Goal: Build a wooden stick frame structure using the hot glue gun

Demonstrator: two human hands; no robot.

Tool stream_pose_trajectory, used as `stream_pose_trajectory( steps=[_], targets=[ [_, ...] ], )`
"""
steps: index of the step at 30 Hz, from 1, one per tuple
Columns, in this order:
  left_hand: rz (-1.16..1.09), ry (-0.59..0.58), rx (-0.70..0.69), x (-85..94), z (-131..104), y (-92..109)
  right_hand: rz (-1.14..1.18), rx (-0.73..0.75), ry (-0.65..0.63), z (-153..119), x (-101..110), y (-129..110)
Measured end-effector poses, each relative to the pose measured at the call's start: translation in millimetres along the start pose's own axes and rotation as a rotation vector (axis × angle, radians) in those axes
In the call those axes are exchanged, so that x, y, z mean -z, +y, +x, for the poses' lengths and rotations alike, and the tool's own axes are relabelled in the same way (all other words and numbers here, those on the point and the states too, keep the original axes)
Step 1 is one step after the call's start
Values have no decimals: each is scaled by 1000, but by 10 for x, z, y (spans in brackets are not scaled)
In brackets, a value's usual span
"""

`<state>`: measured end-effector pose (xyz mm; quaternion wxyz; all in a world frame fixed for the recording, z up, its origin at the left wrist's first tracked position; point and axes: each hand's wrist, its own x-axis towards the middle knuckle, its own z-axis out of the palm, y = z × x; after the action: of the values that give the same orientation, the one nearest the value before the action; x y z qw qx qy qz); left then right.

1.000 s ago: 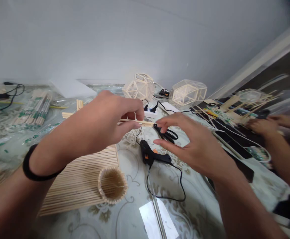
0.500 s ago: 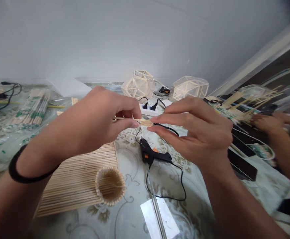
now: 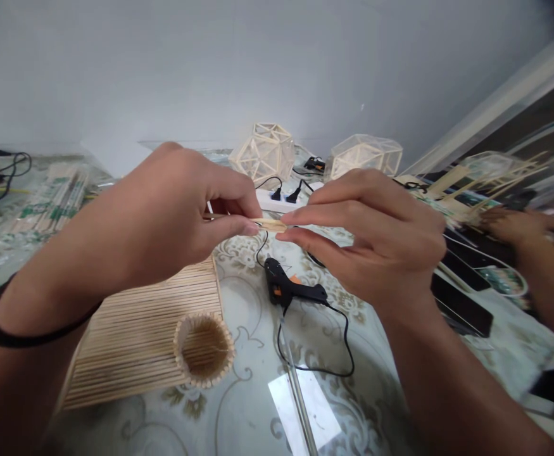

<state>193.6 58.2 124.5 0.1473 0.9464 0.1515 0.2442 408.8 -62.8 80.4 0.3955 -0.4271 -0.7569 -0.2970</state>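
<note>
Both hands meet above the table, pinching thin pale wooden sticks [image 3: 271, 224] at opposite ends. My left hand [image 3: 176, 215], closed, grips them between thumb and fingers; its other fingertips are hidden behind. My right hand [image 3: 371, 240] holds the right end between thumb and fingertips. Below them lies a black glue gun [image 3: 283, 282] with an orange trigger, a clear glue stick [image 3: 298, 392] running from its back. Under my left forearm is a flat mat of wooden sticks [image 3: 138, 342], with a round stick-walled cup [image 3: 205, 350] at its right edge.
Two faceted stick frames [image 3: 262, 152] stand by the wall, near a white power strip [image 3: 277, 201] with black plugs. Wrapped chopsticks [image 3: 56, 196] lie at left. A white card [image 3: 305, 405] is in front. At right are dark phones [image 3: 461, 307] and another person's arm [image 3: 542, 272].
Both hands have shifted slightly left and up in view, still pinching the sticks. The table things have moved a little in view; the glue gun and cup stay in place on the table.
</note>
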Motion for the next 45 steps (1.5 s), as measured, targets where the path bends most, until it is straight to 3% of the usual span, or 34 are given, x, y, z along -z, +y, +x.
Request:
stream_pose_trajectory(
  steps=[16,40,45],
  targets=[
    [-1,3,-12,-3,-8,-6,-31,-107,-44,-20,22,-50],
    [-36,-31,-7,-15,-20,-41,0,-6,5,-28,-2,-23],
    [12,32,-68,154,-68,-26,17,-12,9,-11,-4,-24]
  ],
)
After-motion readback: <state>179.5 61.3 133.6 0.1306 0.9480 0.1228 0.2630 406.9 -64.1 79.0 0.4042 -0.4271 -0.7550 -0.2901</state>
